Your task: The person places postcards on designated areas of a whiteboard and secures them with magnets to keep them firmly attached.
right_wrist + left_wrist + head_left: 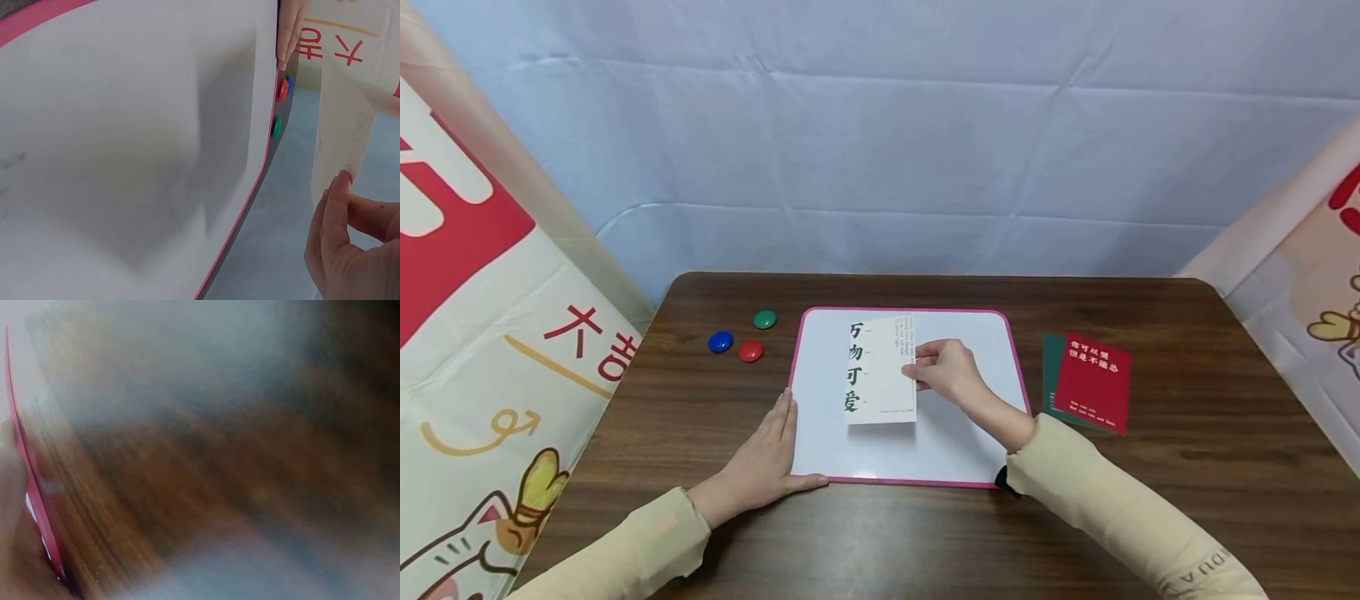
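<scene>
A cream card (882,371) with large dark Chinese characters is pinched by its right edge between the thumb and fingers of my right hand (947,369). It is held up over a whiteboard (958,446) with a pink rim, and its shadow falls on the white surface in the right wrist view. At the board's lower left corner rests my left hand (763,458), fingers straight along the left edge and thumb along the bottom edge. The left wrist view is mostly blurred, with the pink rim (34,500) beside part of that hand.
Left of the board lie a blue magnet (720,342), a red magnet (751,351) and a green magnet (765,319). On the right, a red card (1096,383) overlaps a green card (1051,375). A pale cloth (880,167) hangs behind the brown wooden table (1210,400).
</scene>
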`<state>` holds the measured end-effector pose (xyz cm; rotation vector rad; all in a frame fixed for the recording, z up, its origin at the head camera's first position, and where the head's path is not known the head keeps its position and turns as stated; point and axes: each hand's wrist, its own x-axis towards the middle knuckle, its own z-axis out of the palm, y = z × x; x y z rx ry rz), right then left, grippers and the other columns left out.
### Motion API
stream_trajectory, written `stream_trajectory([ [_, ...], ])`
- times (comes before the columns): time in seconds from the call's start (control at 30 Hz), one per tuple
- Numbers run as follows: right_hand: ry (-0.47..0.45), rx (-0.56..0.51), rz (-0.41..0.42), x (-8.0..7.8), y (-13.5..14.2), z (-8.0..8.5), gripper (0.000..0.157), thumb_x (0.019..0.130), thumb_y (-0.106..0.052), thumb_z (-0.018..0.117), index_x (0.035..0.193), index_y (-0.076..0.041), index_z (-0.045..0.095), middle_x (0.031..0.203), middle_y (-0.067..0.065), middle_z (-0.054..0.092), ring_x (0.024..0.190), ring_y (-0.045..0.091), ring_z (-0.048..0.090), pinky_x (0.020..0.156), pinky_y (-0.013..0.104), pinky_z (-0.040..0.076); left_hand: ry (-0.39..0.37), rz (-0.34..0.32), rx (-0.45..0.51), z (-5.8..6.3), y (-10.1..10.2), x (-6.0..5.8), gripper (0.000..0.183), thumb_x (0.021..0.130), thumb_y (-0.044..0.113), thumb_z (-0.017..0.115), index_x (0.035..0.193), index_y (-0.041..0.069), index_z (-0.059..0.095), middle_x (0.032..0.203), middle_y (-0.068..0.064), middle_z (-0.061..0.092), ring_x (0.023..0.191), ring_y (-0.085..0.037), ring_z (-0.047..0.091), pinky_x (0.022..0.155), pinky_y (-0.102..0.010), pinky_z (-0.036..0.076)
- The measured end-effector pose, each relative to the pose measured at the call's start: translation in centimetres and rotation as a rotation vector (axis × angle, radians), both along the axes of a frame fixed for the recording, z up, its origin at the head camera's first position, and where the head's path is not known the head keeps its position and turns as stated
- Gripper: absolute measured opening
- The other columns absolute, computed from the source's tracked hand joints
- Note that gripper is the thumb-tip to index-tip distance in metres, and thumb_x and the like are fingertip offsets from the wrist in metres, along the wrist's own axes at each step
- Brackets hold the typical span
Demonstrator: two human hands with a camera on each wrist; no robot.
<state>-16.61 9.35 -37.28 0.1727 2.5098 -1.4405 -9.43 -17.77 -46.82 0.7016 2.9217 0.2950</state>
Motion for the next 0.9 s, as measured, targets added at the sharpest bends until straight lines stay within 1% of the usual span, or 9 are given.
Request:
stream_trajectory([
  [0.13, -0.005, 0.005, 0.003, 0.0, -0.5, -0.2, 0.037, 0.077, -0.004, 0.07, 0.11, 0.01, 0.058, 0.085, 0.016, 0.066, 0.062, 0.013, 0.064, 0.068, 0.035, 0.054, 0.002, -0.003, -0.005, 0.0, 0.0, 0.0, 0.119, 0.071, 0.082, 0.035, 0.141, -0.01, 0.009, 0.149, -0.025, 0.002, 0.137, -0.034, 0.009, 0.106, -0.043, 0.024],
  [0.37, 0.019, 0.004, 0.031, -0.2, -1.3, -0.7, 0.036, 0.077, -0.004, 0.071, 0.108, 0.01, 0.058, 0.081, 0.014, 0.067, 0.06, 0.013, 0.064, 0.065, 0.034, 0.054, -0.011, 0.008, 0.003, 0.0, 0.0, 0.0, 0.12, 0.07, 0.083, 0.034, 0.141, -0.009, 0.008, 0.149, -0.024, 0.001, 0.137, -0.034, 0.009, 0.106, -0.044, 0.024],
  [0.73, 0.025, 0.025, 0.049, -0.4, -2.6, -1.1, 0.035, 0.076, -0.004, 0.071, 0.106, 0.01, 0.059, 0.077, 0.012, 0.067, 0.057, 0.012, 0.064, 0.062, 0.031, 0.054, 0.017, -0.005, 0.009, 0.0, 0.1, 0.1, 0.118, 0.071, 0.081, 0.037, 0.141, -0.011, 0.01, 0.149, -0.025, 0.003, 0.137, -0.034, 0.009, 0.106, -0.043, 0.025],
  [0.9, 0.016, 0.035, 0.051, -0.4, -3.1, -1.2, 0.034, 0.076, -0.004, 0.071, 0.105, 0.009, 0.06, 0.075, 0.011, 0.067, 0.057, 0.012, 0.063, 0.061, 0.029, 0.054, 0.013, -0.006, 0.011, 0.0, 0.0, 0.1, 0.118, 0.071, 0.081, 0.037, 0.141, -0.011, 0.011, 0.149, -0.025, 0.003, 0.137, -0.034, 0.009, 0.106, -0.043, 0.024],
])
